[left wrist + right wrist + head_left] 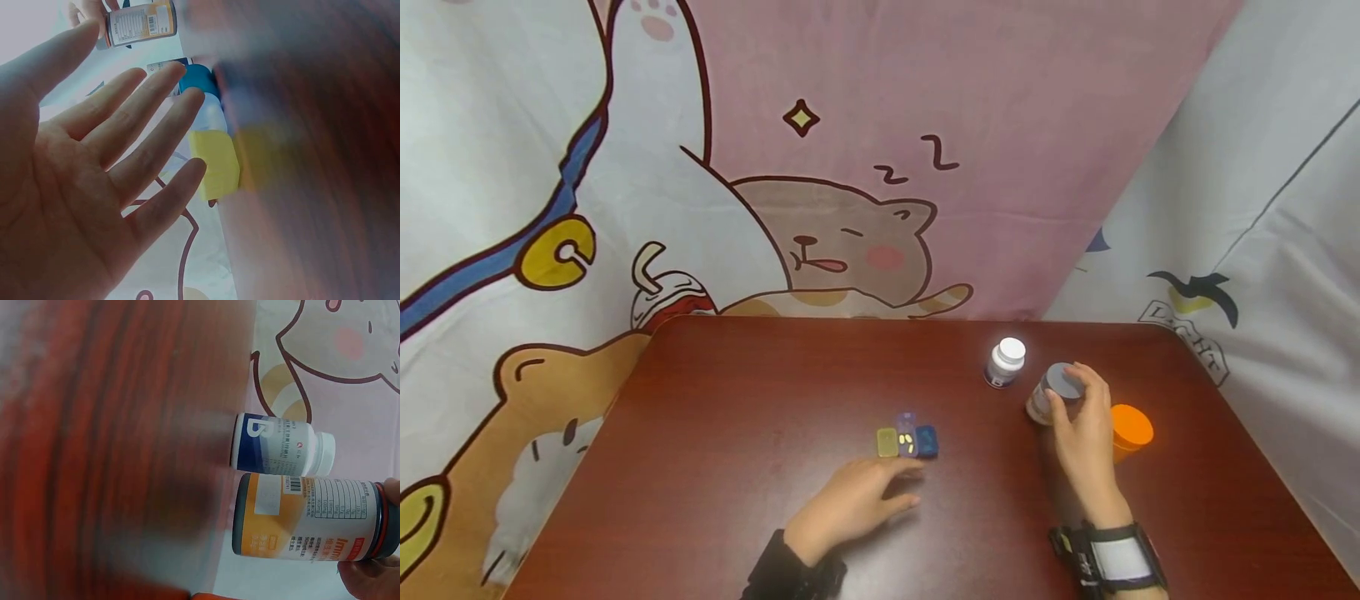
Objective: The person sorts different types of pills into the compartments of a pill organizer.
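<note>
My right hand (1086, 433) grips the grey lid of a supplement bottle (306, 515), thumb on one side and fingers on the other. The bottle is upright, with an orange and white label. My left hand (857, 498) has its fingers extended beside a small pill organizer (887, 442), fingertips right at its near edge in the head view. The organizer has a yellow, a purple and a blue compartment. The purple compartment's lid stands up, and several pale yellow pills (906, 442) show inside. In the left wrist view the left palm (69, 200) holds nothing.
A white-capped bottle (1004, 363) with a blue and white label stands behind and left of the gripped bottle. An orange container (1131, 429) stands right of my right hand, partly hidden by it. Behind the brown table (737, 400) hangs a cartoon-printed cloth (1000, 100).
</note>
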### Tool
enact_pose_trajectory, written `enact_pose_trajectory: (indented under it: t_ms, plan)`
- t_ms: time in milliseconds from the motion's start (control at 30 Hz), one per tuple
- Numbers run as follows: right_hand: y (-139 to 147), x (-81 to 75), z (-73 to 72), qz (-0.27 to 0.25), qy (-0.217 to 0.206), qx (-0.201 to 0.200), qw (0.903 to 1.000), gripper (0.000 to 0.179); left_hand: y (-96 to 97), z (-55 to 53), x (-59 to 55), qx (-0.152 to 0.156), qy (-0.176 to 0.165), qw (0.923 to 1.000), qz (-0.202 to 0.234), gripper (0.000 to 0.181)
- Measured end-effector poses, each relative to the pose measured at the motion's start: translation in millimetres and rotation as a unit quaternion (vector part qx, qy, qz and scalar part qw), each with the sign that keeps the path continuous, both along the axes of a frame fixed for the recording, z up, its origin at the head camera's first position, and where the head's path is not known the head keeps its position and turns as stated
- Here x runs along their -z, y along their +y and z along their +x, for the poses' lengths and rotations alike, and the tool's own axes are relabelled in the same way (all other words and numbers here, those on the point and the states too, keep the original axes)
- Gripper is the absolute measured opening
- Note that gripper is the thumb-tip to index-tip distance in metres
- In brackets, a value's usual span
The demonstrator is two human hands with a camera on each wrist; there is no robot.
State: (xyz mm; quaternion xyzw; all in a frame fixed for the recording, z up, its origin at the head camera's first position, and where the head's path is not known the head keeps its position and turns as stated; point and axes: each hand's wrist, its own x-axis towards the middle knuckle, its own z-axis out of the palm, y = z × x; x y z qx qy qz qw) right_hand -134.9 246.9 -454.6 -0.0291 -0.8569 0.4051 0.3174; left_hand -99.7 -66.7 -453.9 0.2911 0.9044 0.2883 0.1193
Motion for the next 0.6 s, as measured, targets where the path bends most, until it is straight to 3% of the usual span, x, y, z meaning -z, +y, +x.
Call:
enact_pose_trajectory:
  t_ms: [333, 500, 600]
  plan:
    - [2, 2.6, -8.7, -0.014, -0.020, 0.000, 0.9997, 0.039, -1.5, -0.5, -1.2, -0.007, -0.004, 0.9999, 0.013, 0.042]
    - [3, 2.6, -11.2, -0.016, -0.036, -0.009, 0.9992, 0.039, -5.4, -3.9, -1.1, -0.032, -0.006, 0.9988, 0.037, 0.036]
    - [4, 2.8, -13.1, -0.008, -0.046, -0.008, 0.9989, 0.037, -8.4, -6.5, -1.7, -0.054, 0.013, 0.9973, 0.047, 0.032]
